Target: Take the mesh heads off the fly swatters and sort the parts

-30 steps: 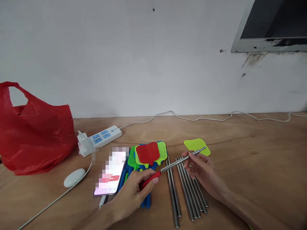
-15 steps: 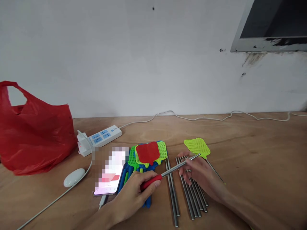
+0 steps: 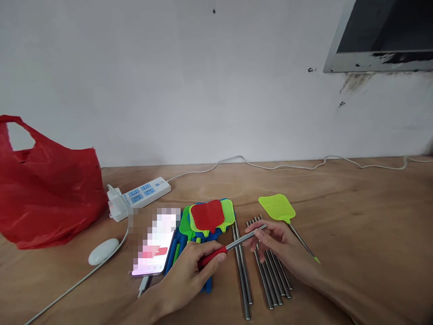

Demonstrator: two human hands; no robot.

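My left hand is closed around the red grip of a telescopic metal rod. My right hand pinches the rod's far metal end. The rod slants up to the right over several loose steel rods that lie on the wooden table. A pile of red, green and blue swatter heads sits just behind my left hand. One finished lime-green fly swatter lies behind my right hand, its thin handle running toward the right.
A phone with a lit screen lies left of the pile. A white power strip, a white oval charger with cable and a red plastic bag fill the left side. A white cable runs along the wall.
The rod has become shorter: my right hand slid along it toward my left hand, and the rod's tip no longer covers the lime-green swatter.
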